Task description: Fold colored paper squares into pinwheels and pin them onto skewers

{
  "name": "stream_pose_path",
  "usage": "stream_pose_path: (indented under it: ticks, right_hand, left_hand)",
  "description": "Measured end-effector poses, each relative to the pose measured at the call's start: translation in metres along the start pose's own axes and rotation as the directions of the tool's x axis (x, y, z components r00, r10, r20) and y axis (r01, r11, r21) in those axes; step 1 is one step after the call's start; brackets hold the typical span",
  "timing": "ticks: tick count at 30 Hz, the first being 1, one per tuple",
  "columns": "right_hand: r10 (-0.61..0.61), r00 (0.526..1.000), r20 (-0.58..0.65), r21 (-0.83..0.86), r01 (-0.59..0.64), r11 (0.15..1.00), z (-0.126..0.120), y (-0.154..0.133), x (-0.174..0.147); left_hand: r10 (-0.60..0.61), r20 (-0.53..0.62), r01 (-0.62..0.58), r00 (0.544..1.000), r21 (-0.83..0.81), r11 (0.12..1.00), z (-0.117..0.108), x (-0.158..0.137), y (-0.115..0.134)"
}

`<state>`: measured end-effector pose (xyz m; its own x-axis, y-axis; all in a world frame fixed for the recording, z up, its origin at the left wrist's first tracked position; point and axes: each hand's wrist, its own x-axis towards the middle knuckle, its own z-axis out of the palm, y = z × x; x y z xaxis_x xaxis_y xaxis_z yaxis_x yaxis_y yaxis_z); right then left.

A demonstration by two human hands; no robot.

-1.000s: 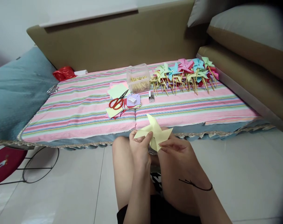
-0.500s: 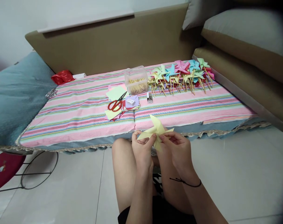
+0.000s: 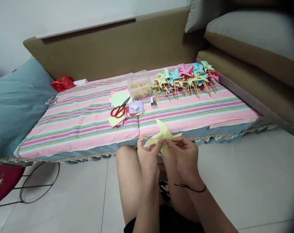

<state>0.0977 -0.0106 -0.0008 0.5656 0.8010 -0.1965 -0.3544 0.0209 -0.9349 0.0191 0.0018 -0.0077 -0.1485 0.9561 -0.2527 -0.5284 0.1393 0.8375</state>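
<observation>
the pale yellow paper pinwheel (image 3: 164, 130) is held above the knees (image 3: 127, 158), near the edge of the striped cloth (image 3: 76, 124); the right hand (image 3: 187, 156) has shifted from its lower blade to the middle, where its thumb now meets that of the left hand (image 3: 148, 157), so the work seems to have turned to the hub. both hands pinch the paper between thumb and fingers. one curved blade stands up, two spread sideways and the lower one is partly hidden; the thumbs cover the hub, so any fastening there cannot be told. beyond lie red-handled scissors (image 3: 118, 112) on coloured sheets (image 3: 120, 98), a clear box (image 3: 137, 77) of sticks (image 3: 141, 94) and, to its right, more pinwheels (image 3: 185, 69).
</observation>
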Motion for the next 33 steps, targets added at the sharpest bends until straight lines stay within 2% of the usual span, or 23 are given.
stream_pose_path:
  ticks: [5,12,17,23,28,30,33]
  right_hand:
    - [-0.012,1.0,0.009,-0.005,0.012,1.0,0.0,0.001,0.002]
    - [-0.081,0.991,0.102,-0.055,0.087,0.995,-0.002,0.009,0.001]
    - [-0.019,0.988,0.15,0.124,0.0,0.992,-0.001,0.019,0.001]
    - [0.03,0.992,0.12,0.139,-0.047,0.989,0.005,0.024,0.006]
    - [0.085,0.991,0.105,0.099,-0.096,0.99,0.007,0.011,0.011]
    - [0.103,0.989,0.106,0.096,-0.113,0.989,0.002,0.008,0.017]
    - [0.144,0.974,0.174,0.025,-0.151,0.988,-0.011,0.01,0.029]
  left_hand:
    - [-0.008,-0.014,0.008,1.0,0.016,1.0,0.001,0.003,-0.001]
    - [0.047,-0.172,-0.044,0.984,0.022,0.999,0.0,0.006,-0.007]
    - [0.043,-0.189,-0.054,0.981,-0.053,0.997,0.001,0.008,-0.009]
    - [0.063,-0.179,-0.079,0.982,-0.084,0.993,0.005,0.002,-0.013]
    - [0.015,-0.122,-0.025,0.992,-0.078,0.997,0.002,0.002,-0.013]
    - [-0.025,-0.052,0.021,0.998,-0.068,0.997,-0.003,0.006,-0.009]
    - [-0.078,0.106,0.08,0.991,-0.015,0.997,-0.015,0.012,0.002]
